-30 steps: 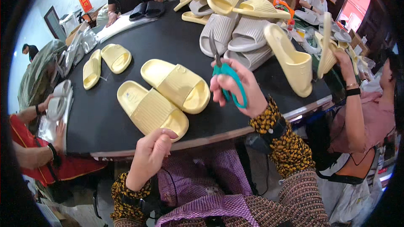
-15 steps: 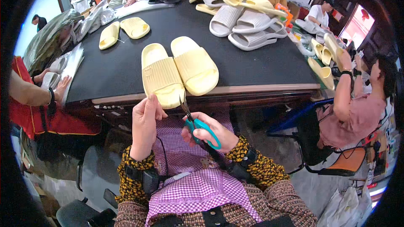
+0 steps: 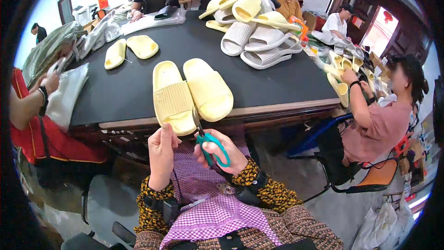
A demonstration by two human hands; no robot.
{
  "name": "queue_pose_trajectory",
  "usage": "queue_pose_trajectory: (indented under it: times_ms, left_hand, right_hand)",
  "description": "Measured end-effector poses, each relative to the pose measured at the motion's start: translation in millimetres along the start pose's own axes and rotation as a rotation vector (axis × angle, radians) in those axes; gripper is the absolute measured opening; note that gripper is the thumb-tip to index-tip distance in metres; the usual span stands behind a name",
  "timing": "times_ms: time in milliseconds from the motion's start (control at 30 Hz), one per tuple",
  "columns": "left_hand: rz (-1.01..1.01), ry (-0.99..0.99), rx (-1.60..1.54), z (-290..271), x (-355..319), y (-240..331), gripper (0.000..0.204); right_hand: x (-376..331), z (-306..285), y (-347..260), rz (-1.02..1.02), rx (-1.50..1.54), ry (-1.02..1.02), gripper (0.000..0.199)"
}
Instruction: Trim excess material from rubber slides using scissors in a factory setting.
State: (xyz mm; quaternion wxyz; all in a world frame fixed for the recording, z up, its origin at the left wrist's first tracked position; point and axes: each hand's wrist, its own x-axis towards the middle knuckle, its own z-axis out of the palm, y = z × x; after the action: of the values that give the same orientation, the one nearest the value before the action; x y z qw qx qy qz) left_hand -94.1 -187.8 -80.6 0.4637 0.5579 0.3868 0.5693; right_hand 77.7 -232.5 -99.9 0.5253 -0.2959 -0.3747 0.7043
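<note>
A pair of pale yellow slippers lies in front of me, the left slipper [image 3: 174,102] beside the right slipper [image 3: 209,90], their near ends out past the table edge. My left hand [image 3: 162,153] is closed, thumb and fingers pinched together at the near edge of the left slipper. What lies between the fingertips is too small to tell. In my right hand [image 3: 222,153] are scissors [image 3: 217,144] with teal handles. Their dark blades point away from me, against the near right edge of the left slipper.
Another yellow pair [image 3: 142,46] lies farther left on the dark table [image 3: 194,37]. A heap of grey and yellow slippers [image 3: 259,37] stands at the far right. Clear plastic bags [image 3: 69,88] are at the left. Co-workers surround the table, one in pink [image 3: 379,125] seated at right.
The view has tilted up and shifted slightly. My hands and scissors stay by the left slipper's near edge. The co-worker's hand at left has lifted off the plastic bags.
</note>
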Motion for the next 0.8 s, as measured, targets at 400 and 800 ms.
queue_pose_trajectory:
  times_ms: [400, 800]
  left_hand:
    - [0.059, -0.011, -0.410, -3, 12, -2, 0.049]
    - [0.143, 0.013, 0.175, -124, -31, 25, 0.045]
  right_hand:
    - [-3, -2, 2, -0.121, -0.057, 0.170, 0.034]
    - [-8, -6, 25, -0.171, -0.059, 0.184, 0.041]
